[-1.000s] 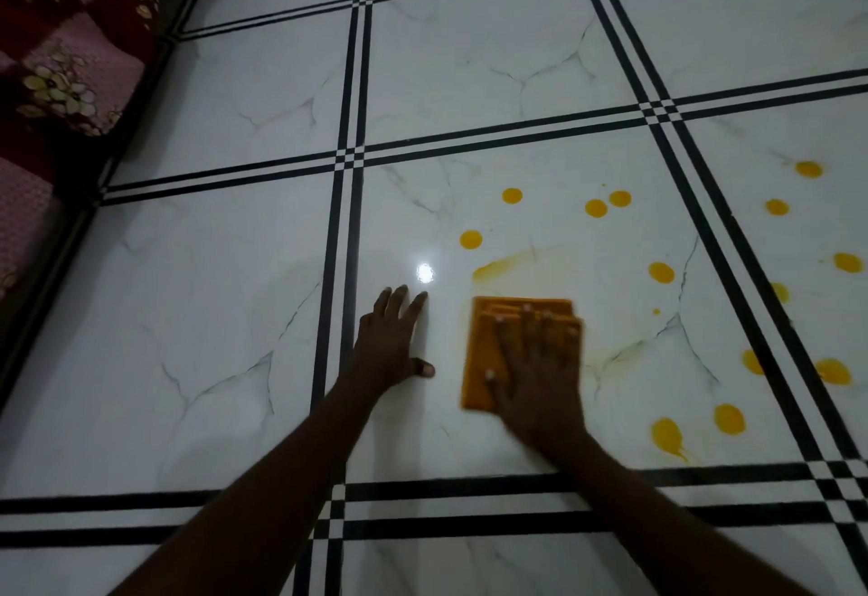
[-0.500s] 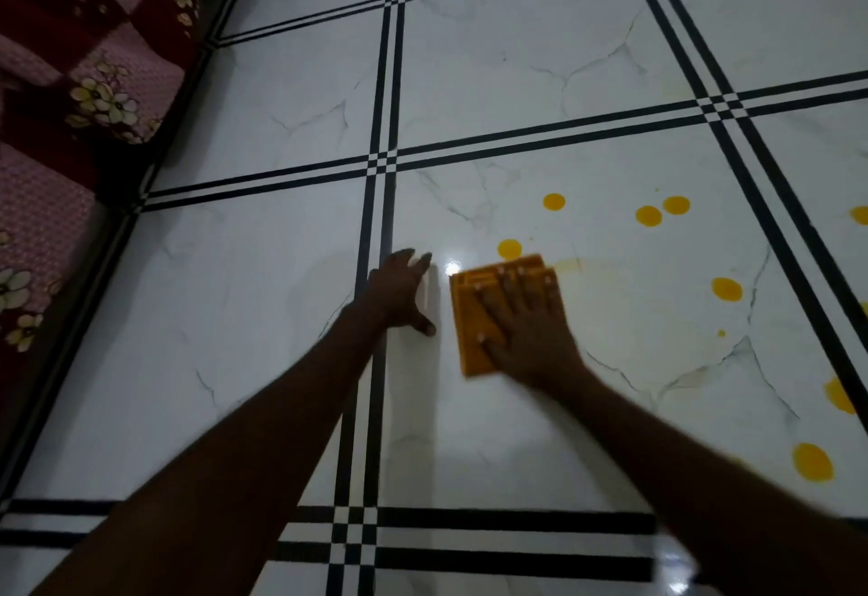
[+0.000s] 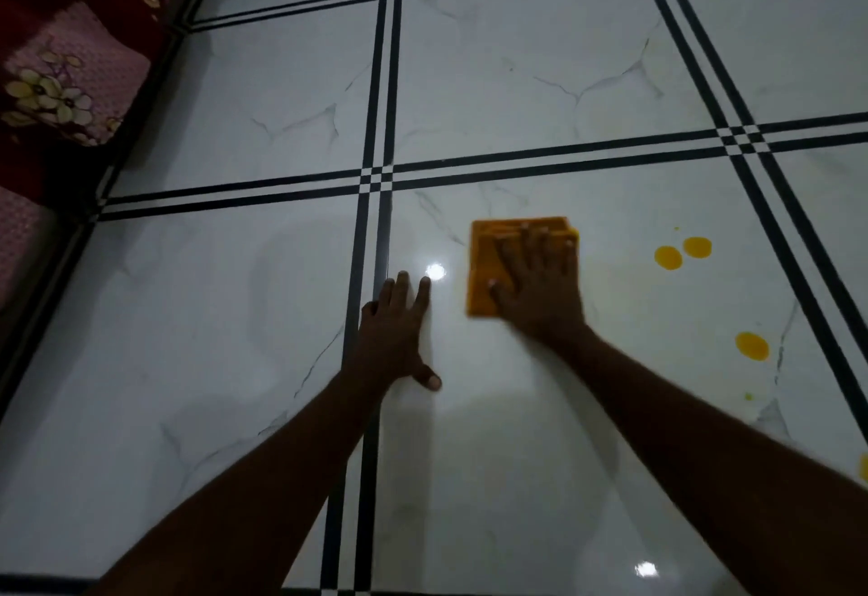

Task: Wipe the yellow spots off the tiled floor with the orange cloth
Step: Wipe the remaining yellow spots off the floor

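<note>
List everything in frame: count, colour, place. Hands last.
tiled floor: 1, white marble-look tiles with black double border lines, fills the view
orange cloth: 1, orange, folded square, flat on the floor right of centre, under the right hand
yellow spots: 3 large ones fully in view, yellow, right of the cloth; a touching pair and one nearer the person; a few tiny specks, plus a yellow patch cut off by the right edge
floral fabric: 1, dark red and pink with pale flowers, top-left corner
light glares: 2, white, one between the hands, one at bottom right
left hand: 1, fingers straight, flat on the floor left of the cloth
right hand: 1, fingers spread, pressing on the cloth
</note>
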The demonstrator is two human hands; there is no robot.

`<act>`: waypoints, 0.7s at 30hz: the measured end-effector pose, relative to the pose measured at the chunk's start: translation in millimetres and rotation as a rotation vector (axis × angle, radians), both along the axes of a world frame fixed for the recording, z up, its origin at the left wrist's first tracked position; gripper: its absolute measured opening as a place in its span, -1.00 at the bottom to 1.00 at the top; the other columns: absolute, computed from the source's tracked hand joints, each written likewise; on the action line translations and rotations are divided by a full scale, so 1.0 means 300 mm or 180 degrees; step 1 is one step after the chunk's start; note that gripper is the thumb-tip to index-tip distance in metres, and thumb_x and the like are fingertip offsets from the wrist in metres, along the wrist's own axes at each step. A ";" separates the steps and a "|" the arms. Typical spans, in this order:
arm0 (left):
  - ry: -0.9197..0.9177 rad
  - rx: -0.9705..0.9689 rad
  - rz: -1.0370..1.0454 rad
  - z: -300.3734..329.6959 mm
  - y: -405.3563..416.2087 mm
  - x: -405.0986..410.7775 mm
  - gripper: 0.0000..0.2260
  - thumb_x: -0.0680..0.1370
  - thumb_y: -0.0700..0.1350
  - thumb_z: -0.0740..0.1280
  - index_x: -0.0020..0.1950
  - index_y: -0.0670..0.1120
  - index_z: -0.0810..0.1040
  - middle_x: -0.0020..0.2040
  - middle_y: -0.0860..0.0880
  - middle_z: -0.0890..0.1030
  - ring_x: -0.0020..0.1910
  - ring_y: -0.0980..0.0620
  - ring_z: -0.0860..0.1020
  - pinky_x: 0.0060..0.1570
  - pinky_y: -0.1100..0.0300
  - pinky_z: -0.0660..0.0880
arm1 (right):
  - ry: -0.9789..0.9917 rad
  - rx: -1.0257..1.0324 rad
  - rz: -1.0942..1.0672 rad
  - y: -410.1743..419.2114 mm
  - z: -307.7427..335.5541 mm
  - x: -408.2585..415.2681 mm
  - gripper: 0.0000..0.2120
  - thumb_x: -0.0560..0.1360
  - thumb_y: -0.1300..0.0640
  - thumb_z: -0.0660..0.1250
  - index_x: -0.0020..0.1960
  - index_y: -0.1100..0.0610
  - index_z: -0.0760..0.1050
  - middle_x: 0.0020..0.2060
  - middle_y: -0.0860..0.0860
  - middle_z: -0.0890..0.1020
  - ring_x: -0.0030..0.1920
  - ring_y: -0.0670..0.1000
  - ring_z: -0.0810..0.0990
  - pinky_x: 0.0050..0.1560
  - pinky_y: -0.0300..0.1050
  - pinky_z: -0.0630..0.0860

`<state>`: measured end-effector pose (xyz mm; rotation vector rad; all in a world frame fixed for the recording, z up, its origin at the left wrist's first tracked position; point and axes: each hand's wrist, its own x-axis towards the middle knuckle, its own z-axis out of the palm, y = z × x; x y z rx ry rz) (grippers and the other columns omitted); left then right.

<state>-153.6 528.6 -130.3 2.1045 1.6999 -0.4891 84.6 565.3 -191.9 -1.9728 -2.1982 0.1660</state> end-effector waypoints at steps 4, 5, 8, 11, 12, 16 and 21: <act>0.0097 0.0091 0.0013 0.020 -0.004 0.016 0.35 0.18 0.30 0.58 0.59 -0.02 -0.34 0.59 -0.20 -0.30 0.57 -0.24 -0.25 0.50 -0.21 -0.08 | 0.0140 0.0187 -0.1367 -0.082 0.031 0.053 -0.29 0.53 -0.23 0.08 0.58 0.11 0.25 0.55 0.29 0.25 0.53 0.38 0.19 0.51 0.44 -0.04; 0.0122 0.0103 0.0006 0.024 -0.003 0.025 0.34 0.18 0.29 0.58 0.59 -0.02 -0.34 0.59 -0.20 -0.30 0.57 -0.24 -0.25 0.50 -0.20 -0.06 | 0.0204 0.0164 -0.1380 -0.145 0.045 -0.020 -0.28 0.53 -0.22 0.10 0.59 0.10 0.21 0.56 0.29 0.22 0.54 0.37 0.17 0.53 0.42 -0.10; 0.0091 0.0053 0.0074 0.034 -0.013 0.028 0.34 0.20 0.27 0.59 0.58 -0.02 -0.35 0.59 -0.19 -0.31 0.57 -0.23 -0.25 0.51 -0.19 -0.05 | 0.0289 0.0101 -0.0120 -0.183 0.060 -0.210 -0.28 0.59 -0.26 0.06 0.64 0.04 0.04 0.62 0.21 0.04 0.61 0.31 -0.03 0.55 0.34 -0.23; 0.0043 0.0111 0.0084 0.034 -0.015 -0.002 0.35 0.17 0.27 0.59 0.59 -0.03 -0.32 0.60 -0.20 -0.26 0.58 -0.22 -0.22 0.52 -0.15 -0.02 | 0.0274 0.0035 0.0047 0.053 0.020 -0.110 -0.32 0.59 -0.26 0.06 0.61 0.05 0.18 0.58 0.24 0.18 0.58 0.34 0.10 0.51 0.44 -0.01; 0.0050 0.0111 0.0054 0.031 -0.019 -0.008 0.36 0.16 0.28 0.59 0.59 -0.04 -0.31 0.60 -0.20 -0.25 0.58 -0.23 -0.20 0.53 -0.14 -0.01 | 0.0278 -0.0017 -0.0363 0.101 -0.002 -0.012 -0.33 0.59 -0.26 0.05 0.57 0.10 0.28 0.53 0.29 0.27 0.53 0.39 0.21 0.47 0.48 0.08; 0.0151 0.0079 -0.0003 0.031 -0.001 0.025 0.36 0.17 0.28 0.59 0.59 -0.06 -0.33 0.59 -0.22 -0.25 0.58 -0.26 -0.20 0.54 -0.17 0.00 | 0.0162 0.0132 -0.1675 -0.002 0.010 0.382 -0.28 0.59 -0.29 -0.07 0.57 0.16 0.25 0.50 0.34 0.31 0.50 0.42 0.24 0.48 0.48 0.05; 0.0228 -0.0178 0.0092 0.069 0.013 0.072 0.34 0.20 0.28 0.58 0.59 -0.11 -0.31 0.58 -0.28 -0.25 0.56 -0.31 -0.21 0.52 -0.23 0.01 | 0.0108 0.0076 -0.1141 -0.208 0.034 0.104 -0.27 0.51 -0.24 0.10 0.61 0.06 0.19 0.54 0.31 0.24 0.54 0.38 0.18 0.53 0.41 -0.10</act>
